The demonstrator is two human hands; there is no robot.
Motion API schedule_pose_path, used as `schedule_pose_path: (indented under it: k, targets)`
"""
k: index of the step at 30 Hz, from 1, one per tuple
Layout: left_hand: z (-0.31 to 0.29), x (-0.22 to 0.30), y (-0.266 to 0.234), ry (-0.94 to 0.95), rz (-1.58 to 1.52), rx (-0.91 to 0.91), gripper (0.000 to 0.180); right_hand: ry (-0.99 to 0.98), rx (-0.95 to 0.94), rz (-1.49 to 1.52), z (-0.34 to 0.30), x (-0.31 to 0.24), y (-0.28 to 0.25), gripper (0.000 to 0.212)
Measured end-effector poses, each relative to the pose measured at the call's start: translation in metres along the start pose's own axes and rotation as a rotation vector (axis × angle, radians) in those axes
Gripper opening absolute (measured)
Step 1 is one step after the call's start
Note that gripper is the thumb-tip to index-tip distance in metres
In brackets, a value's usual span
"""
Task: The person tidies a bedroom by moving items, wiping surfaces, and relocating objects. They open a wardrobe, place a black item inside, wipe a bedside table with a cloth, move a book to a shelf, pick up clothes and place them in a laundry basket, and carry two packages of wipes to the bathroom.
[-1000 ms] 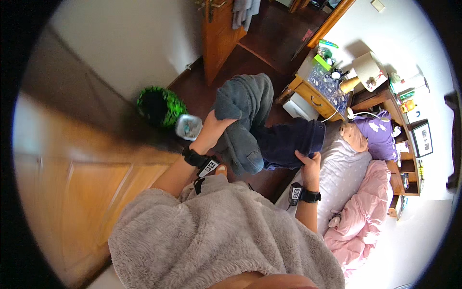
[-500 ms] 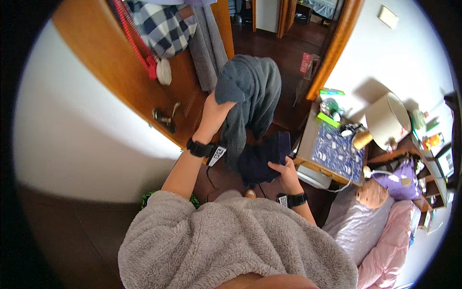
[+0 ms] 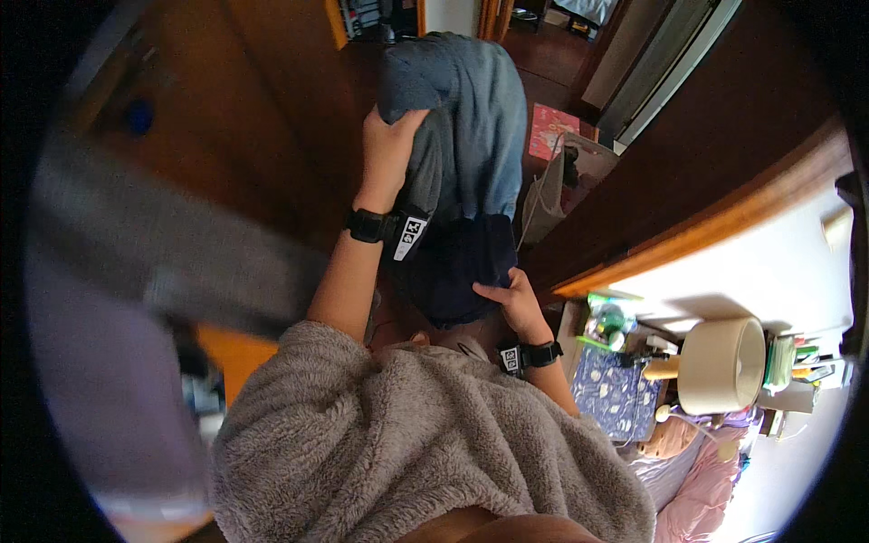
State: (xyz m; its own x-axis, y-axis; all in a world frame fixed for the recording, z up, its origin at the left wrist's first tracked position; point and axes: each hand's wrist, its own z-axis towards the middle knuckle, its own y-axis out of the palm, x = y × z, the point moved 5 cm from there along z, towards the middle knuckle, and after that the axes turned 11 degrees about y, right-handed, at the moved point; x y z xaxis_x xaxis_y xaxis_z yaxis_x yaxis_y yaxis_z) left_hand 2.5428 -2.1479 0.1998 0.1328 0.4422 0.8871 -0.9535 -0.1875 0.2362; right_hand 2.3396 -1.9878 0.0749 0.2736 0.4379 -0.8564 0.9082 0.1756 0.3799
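Observation:
My left hand [image 3: 387,145] is raised and grips the top edge of a grey-blue garment [image 3: 475,127] that hangs down in front of me. My right hand [image 3: 509,300] is lower and holds a dark navy garment [image 3: 453,271] bunched beneath the grey one. Both wrists carry black bands with small tags. My fluffy grey sleeves and top [image 3: 407,443] fill the lower part of the view.
A wooden door [image 3: 272,100] stands at the left, an open doorway with a wooden frame [image 3: 688,244] ahead and right. A paper bag [image 3: 557,185] sits on the dark floor. At lower right are a nightstand [image 3: 620,394], a cream lamp [image 3: 724,366] and pink bedding [image 3: 711,498].
My view has swung from the bed toward the doorway. Both hands lifted the clothes higher and carried them toward the door. The green basket has dropped out of sight.

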Motion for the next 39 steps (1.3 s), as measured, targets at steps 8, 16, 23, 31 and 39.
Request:
schedule_pose_path:
  k: [8, 16, 23, 31, 39]
  targets:
    - [0.3, -0.215, 0.109, 0.081, -0.047, 0.088, 0.044, 0.111, 0.178, 0.061, 0.3, -0.151, -0.142, 0.024]
    - [0.596, -0.371, 0.153, 0.014, 0.377, 0.016, 0.042, 0.168, 0.167, -0.241, 0.637, -0.415, -0.276, 0.035]
    - [0.812, -0.554, 0.184, -0.092, 0.48, 0.114, 0.043, 0.046, 0.156, -0.245, 0.92, -0.567, -0.431, 0.04]
    - [1.157, -0.751, 0.394, -0.06, 0.507, -0.187, 0.033, -0.159, 0.465, -0.192, 1.149, -0.792, -0.59, 0.042]
    - [1.44, -0.944, 0.67, 0.048, 0.337, -0.393, 0.033, -0.198, 0.663, 0.115, 1.379, -0.944, -0.802, 0.043]
